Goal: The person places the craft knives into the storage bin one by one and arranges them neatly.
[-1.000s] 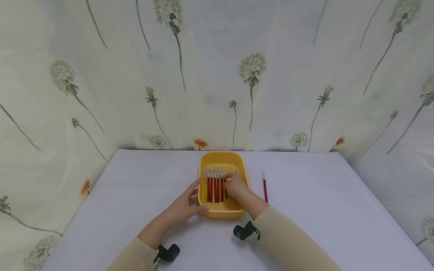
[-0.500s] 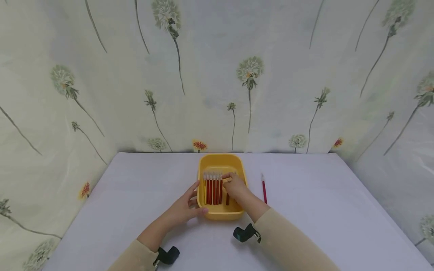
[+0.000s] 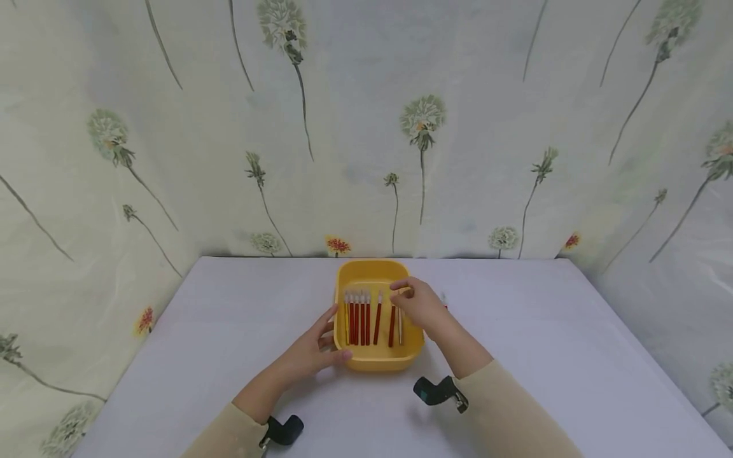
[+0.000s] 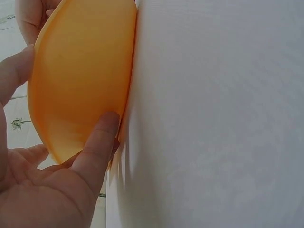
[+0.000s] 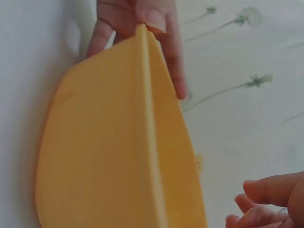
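A yellow plastic tray [image 3: 372, 364] stands on the white table, seen from outside in both wrist views. My left hand [image 3: 312, 350] grips its near left corner, thumb over the rim and fingers against the outer wall. Inside lie slim red pen-like sticks [image 3: 362, 324] with pale tips, bunched beside a yellow one [image 3: 346, 323]. Two red ones lie apart further right, near a pale stick [image 3: 401, 327]. My right hand [image 3: 422, 304] hovers over the tray's right side, fingers loosely bent, hiding one red stick's upper end. No stick shows at these fingers in the right wrist view.
Behind my right hand, the pale tip of another stick [image 3: 443, 298] shows on the table right of the tray. A flower-printed cloth [image 3: 343, 159] hangs along the table's back edge. Black wrist cameras [image 3: 435, 391] sit below both hands.
My right hand has shifted right and up from the row. One red stick moved right with it, and another now lies slightly apart from the bunch. The left hand stays on the tray.
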### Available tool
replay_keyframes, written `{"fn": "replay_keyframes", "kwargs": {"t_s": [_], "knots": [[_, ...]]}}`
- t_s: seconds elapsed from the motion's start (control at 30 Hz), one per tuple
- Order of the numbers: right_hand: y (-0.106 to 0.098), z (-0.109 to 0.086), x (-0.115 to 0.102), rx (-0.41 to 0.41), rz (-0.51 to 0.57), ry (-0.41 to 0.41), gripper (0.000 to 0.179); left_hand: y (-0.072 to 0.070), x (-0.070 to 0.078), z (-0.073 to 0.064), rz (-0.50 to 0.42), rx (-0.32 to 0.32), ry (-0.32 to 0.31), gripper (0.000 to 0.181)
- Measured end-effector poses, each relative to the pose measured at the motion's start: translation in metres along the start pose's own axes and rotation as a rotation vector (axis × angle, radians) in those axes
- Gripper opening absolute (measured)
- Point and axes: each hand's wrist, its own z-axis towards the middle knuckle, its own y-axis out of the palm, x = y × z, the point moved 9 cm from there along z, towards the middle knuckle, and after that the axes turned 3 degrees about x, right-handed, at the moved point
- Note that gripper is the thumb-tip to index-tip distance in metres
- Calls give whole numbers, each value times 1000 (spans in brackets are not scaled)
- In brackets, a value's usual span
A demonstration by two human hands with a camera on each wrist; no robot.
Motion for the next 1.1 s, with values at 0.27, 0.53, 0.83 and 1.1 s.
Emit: {"fn": "replay_keyframes", "kwargs": {"t_s": [0.27, 0.53, 0.83, 1.1], "knots": [[-29, -3, 6, 40, -109, 29, 34, -1, 1, -1, 15, 9, -3, 106], [-47, -5, 21, 52, -149, 47, 32, -2, 0, 0, 25, 18, -12, 106], [-56, -3, 48, 52, -179, 95, 35, -2, 0, -1, 14, 11, 0, 105], [-62, 2, 69, 66, -179, 94, 34, -2, 1, -2, 20, 13, 4, 105]]}}
